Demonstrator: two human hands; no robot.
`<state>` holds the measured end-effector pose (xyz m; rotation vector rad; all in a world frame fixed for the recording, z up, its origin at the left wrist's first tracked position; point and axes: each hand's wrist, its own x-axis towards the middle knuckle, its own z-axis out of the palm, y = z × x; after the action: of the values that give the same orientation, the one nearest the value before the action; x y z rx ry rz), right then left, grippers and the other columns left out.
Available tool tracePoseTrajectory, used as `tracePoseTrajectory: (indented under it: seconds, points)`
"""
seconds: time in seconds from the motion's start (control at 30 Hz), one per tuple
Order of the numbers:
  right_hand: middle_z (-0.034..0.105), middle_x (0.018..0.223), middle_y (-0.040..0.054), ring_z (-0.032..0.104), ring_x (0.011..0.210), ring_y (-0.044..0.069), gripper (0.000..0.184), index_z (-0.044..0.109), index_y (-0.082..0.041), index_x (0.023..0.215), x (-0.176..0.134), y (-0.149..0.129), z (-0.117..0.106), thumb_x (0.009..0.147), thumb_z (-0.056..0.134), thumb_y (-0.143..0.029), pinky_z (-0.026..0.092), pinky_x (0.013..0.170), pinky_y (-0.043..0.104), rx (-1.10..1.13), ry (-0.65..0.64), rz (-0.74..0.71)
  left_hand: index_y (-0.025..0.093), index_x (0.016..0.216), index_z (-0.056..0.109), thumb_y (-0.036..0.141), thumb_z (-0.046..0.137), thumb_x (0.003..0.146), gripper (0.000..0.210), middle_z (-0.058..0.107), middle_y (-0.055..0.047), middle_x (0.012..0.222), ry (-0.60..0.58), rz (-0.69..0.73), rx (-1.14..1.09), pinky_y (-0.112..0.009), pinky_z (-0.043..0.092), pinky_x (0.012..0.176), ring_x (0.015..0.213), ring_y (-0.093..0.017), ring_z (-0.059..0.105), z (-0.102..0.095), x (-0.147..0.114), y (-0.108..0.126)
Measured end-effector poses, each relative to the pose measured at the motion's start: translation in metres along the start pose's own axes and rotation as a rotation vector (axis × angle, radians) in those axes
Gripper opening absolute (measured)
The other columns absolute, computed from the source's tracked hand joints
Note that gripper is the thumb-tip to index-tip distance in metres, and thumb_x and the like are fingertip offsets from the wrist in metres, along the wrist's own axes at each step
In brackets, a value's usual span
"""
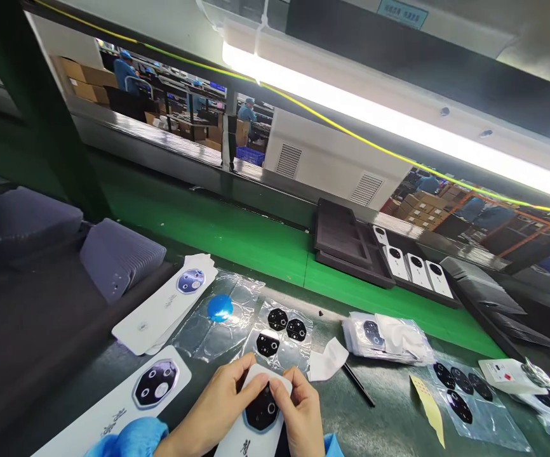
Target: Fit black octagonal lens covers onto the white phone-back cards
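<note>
Both my hands grip a white phone back cover (233,443) at the bottom middle, with a black octagonal camera lens plate (261,414) near its upper end. My left hand (218,403) wraps the left edge, and my right hand (300,406) the right edge. Both thumbs press on the plate's upper part; the other fingers are partly hidden. Left of them lies another white back cover (113,406) with a lens plate fitted. Just beyond, a clear plastic sheet (284,352) bears three black lens plates (277,319), and a second sheet (199,330) has one blue disc (220,308).
White covers (160,311) are stacked at left, near grey panels (122,260) in a dark tray. To the right lie a crumpled white cloth (328,360), a black pen-like stick (358,384), bagged plates (384,339), a yellow sheet (427,409) and a metal-topped bottle (513,376). Black trays (351,241) stand behind.
</note>
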<state>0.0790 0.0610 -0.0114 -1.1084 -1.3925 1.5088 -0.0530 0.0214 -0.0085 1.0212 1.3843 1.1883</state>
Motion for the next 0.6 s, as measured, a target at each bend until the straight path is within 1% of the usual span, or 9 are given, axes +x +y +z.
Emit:
tracePoseTrajectory:
  seconds: [0.1, 0.2, 0.23, 0.3, 0.37, 0.4, 0.5, 0.6]
  points:
    - [0.035, 0.052, -0.0066, 0.028, 0.052, 0.01, 0.054, 0.045, -0.021, 0.056, 0.002, 0.001, -0.001, 0.06, 0.071, -0.068, 0.028, 0.051, 0.023, 0.031, 0.01, 0.001, 0.021, 0.062, 0.045, 0.061, 0.057, 0.075, 0.044, 0.041, 0.006, 0.061, 0.004, 0.029, -0.043, -0.025, 0.031, 0.059, 0.063, -0.015, 0.038, -0.001, 0.0, 0.004]
    - [0.037, 0.051, -0.0068, 0.027, 0.051, 0.009, 0.052, 0.048, -0.02, 0.057, 0.004, 0.002, -0.005, 0.061, 0.072, -0.067, 0.03, 0.051, 0.023, 0.086, 0.014, 0.012, 0.019, 0.071, 0.051, 0.059, 0.058, 0.073, 0.04, 0.049, 0.004, 0.066, -0.044, 0.054, -0.112, -0.026, 0.036, 0.062, 0.067, -0.016, 0.045, 0.0, -0.001, 0.008]
    - [0.038, 0.051, -0.0068, 0.027, 0.05, 0.009, 0.051, 0.049, -0.02, 0.059, 0.005, 0.003, -0.007, 0.061, 0.073, -0.066, 0.029, 0.051, 0.023, 0.107, 0.019, 0.02, 0.019, 0.075, 0.053, 0.055, 0.062, 0.071, 0.037, 0.052, 0.003, 0.069, -0.064, 0.056, -0.128, -0.026, 0.037, 0.064, 0.069, -0.018, 0.047, 0.0, -0.001, 0.008]
    - [0.04, 0.051, -0.0064, 0.027, 0.049, 0.009, 0.05, 0.051, -0.02, 0.061, 0.007, 0.004, -0.009, 0.061, 0.074, -0.065, 0.028, 0.049, 0.023, 0.143, 0.031, 0.032, 0.018, 0.081, 0.056, 0.04, 0.067, 0.066, 0.029, 0.057, 0.001, 0.075, -0.093, 0.053, -0.141, -0.027, 0.04, 0.067, 0.075, -0.02, 0.051, 0.001, -0.002, 0.009]
    - [0.041, 0.051, -0.0061, 0.028, 0.048, 0.008, 0.051, 0.051, -0.02, 0.062, 0.008, 0.006, -0.009, 0.061, 0.073, -0.065, 0.025, 0.047, 0.022, 0.157, 0.034, 0.034, 0.018, 0.083, 0.057, 0.026, 0.065, 0.064, 0.022, 0.06, 0.001, 0.079, -0.1, 0.054, -0.138, -0.028, 0.041, 0.072, 0.081, -0.021, 0.053, 0.001, -0.004, 0.011]
    - [0.041, 0.051, -0.0062, 0.028, 0.047, 0.008, 0.05, 0.052, -0.02, 0.062, 0.008, 0.006, -0.009, 0.061, 0.074, -0.065, 0.024, 0.046, 0.022, 0.152, 0.033, 0.027, 0.018, 0.084, 0.057, 0.022, 0.062, 0.064, 0.02, 0.061, 0.001, 0.081, -0.097, 0.059, -0.134, -0.029, 0.041, 0.074, 0.083, -0.021, 0.054, 0.0, -0.005, 0.012]
    - [0.042, 0.049, -0.0066, 0.028, 0.045, 0.008, 0.048, 0.056, -0.02, 0.063, 0.009, 0.007, -0.01, 0.057, 0.078, -0.062, 0.025, 0.045, 0.022, 0.109, 0.038, -0.029, 0.019, 0.082, 0.056, 0.017, 0.055, 0.064, 0.018, 0.061, 0.001, 0.082, -0.077, 0.081, -0.125, -0.028, 0.04, 0.076, 0.085, -0.021, 0.054, -0.002, -0.008, 0.017]
    - [0.046, 0.049, -0.0048, 0.034, 0.044, 0.01, 0.047, 0.06, -0.02, 0.062, 0.01, 0.007, -0.012, 0.054, 0.079, -0.063, 0.03, 0.045, 0.022, 0.065, 0.062, -0.095, 0.019, 0.081, 0.053, 0.018, 0.054, 0.063, 0.018, 0.059, 0.001, 0.082, -0.064, 0.108, -0.116, -0.028, 0.038, 0.076, 0.085, -0.021, 0.052, -0.005, -0.01, 0.023]
